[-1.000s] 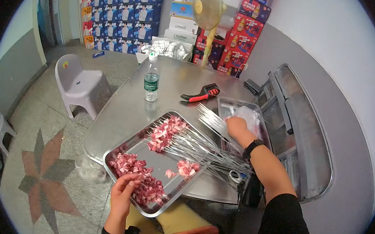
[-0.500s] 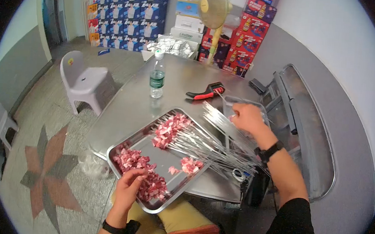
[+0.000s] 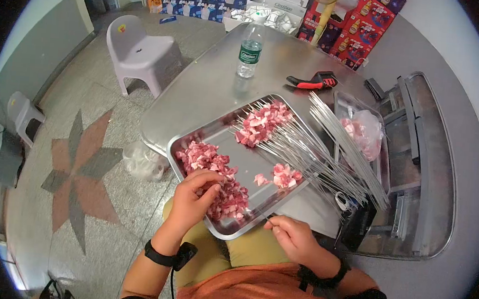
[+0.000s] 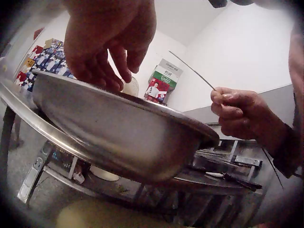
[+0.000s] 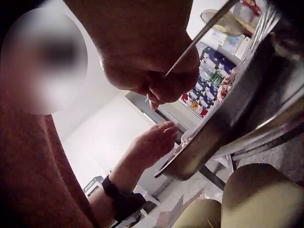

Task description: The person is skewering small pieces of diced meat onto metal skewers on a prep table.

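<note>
My left hand [image 3: 193, 196] reaches over a pile of diced raw meat [image 3: 229, 202] in a metal tray [image 3: 243, 175]. Its thumb and fingers bend down at the meat; I cannot tell whether they pinch a piece. Just outside the tray's near right edge, my right hand [image 3: 297, 238] pinches a thin metal skewer [image 4: 192, 69], its bare tip pointing toward the tray. Loaded skewers lie across the far side, their meat [image 3: 264, 123] inside and their bare ends over the right rim. A small heap of paler pieces [image 3: 286, 175] sits near that rim.
Bare skewers [image 3: 347, 141] lie across a second tray [image 3: 385, 161] holding a plastic bag of meat [image 3: 367, 131]. A water bottle [image 3: 250, 49] and a red-black handled tool [image 3: 313, 80] stand farther back. Scissors [image 3: 345, 201] lie at the right; a plastic chair [image 3: 140, 52] is left of the table.
My right hand has come back from the second tray to the near tray edge and now holds a single skewer. The left hand stays over the meat pile. The head view has tilted down.
</note>
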`<move>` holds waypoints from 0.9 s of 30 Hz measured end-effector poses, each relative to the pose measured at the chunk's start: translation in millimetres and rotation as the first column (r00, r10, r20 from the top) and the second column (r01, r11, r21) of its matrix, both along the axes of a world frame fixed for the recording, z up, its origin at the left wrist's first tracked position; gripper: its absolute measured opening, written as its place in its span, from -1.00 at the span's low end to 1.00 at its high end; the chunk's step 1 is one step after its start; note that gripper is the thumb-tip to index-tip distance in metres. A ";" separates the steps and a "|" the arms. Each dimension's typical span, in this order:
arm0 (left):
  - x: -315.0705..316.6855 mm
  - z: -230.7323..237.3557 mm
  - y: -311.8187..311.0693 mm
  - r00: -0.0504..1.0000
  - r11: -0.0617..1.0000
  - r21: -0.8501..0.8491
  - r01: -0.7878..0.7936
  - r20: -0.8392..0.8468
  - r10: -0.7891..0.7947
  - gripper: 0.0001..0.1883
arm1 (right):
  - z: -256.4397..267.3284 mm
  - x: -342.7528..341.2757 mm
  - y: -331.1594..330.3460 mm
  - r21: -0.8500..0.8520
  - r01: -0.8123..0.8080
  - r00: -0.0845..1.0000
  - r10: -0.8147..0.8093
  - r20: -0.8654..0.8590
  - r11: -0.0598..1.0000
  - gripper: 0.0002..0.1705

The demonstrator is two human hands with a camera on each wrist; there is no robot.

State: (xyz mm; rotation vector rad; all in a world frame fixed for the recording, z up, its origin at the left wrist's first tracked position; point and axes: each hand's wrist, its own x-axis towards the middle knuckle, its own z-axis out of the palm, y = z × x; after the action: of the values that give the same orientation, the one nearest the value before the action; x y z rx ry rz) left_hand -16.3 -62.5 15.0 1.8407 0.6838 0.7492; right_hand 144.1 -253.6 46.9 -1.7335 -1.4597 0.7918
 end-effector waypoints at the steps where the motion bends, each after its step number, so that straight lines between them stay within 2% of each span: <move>1: 0.3 0.6 -0.3 1.000 1.000 0.008 0.000 0.000 0.000 -0.82 | -6.3 -1.2 -1.0 -0.014 0.023 0.999 -0.024 -0.038 1.000 -0.81; 6: 6.0 1.4 -6.1 0.999 0.999 -0.039 0.006 0.033 -0.005 -0.83 | -21.8 4.9 -3.2 -0.024 0.062 0.994 -0.063 -0.084 0.998 -0.81; 8: 10.9 1.9 -9.3 1.000 0.998 0.066 -0.003 -0.002 0.003 -0.85 | -26.0 8.1 -3.2 0.014 0.072 0.996 -0.071 -0.061 0.997 -0.80; 9: 11.8 0.2 -7.8 1.000 0.998 0.060 -0.004 -0.014 0.005 -0.85 | -30.3 9.5 -3.9 0.007 0.071 0.995 -0.070 -0.072 0.997 -0.80; 11: 12.8 -4.7 -0.9 0.984 0.914 0.400 0.072 -0.177 -0.001 -0.83 | -42.7 12.6 -5.2 -0.015 0.142 0.984 -0.143 -0.107 0.990 -0.79; 12: 13.5 -6.8 1.9 0.975 0.873 0.482 0.072 -0.217 0.040 -0.82 | -48.3 14.8 -5.6 -0.022 0.137 0.983 -0.139 -0.122 0.990 -0.79; 14: 13.9 -12.0 10.8 0.966 0.852 0.507 0.127 -0.258 0.009 -0.82 | -57.0 20.1 -7.6 0.085 0.181 0.979 -0.171 -0.106 0.980 -0.77; 15: 15.1 -13.2 13.7 0.960 0.823 0.540 0.178 -0.280 -0.024 -0.82 | -59.9 22.5 -8.1 0.084 0.178 0.979 -0.168 -0.116 0.980 -0.77; 17: 19.7 -8.6 11.9 0.944 0.830 0.507 0.232 -0.324 -0.066 -0.80 | -63.8 26.7 -9.4 0.044 0.177 0.977 -0.170 -0.130 0.983 -0.76; 19: 31.2 -4.8 6.3 0.926 0.746 0.557 0.366 -0.299 -0.231 -0.76 | -64.6 31.1 -9.1 0.040 0.174 0.975 -0.167 -0.143 0.984 -0.76; 21: 37.0 -7.9 0.2 0.906 0.725 0.557 0.405 -0.350 -0.237 -0.77 | -66.4 35.2 -8.8 0.036 0.175 0.974 -0.168 -0.155 0.984 -0.77; 23: 41.9 -13.5 -3.7 0.860 0.656 0.602 0.455 -0.488 -0.149 -0.79 | -69.2 38.8 -8.6 0.088 0.174 0.976 -0.160 -0.146 0.981 -0.78; 27: 48.8 -20.1 -9.1 0.853 0.663 0.619 0.421 -0.518 -0.058 -0.80 | -69.8 41.1 -9.8 0.062 0.176 0.972 -0.164 -0.170 0.982 -0.79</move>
State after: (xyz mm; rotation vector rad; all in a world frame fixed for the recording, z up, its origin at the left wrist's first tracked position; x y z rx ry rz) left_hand 32.5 -71.6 -5.1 2.8448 0.4152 0.3989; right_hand 185.2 -263.4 -22.8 -1.6680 -1.1989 0.7578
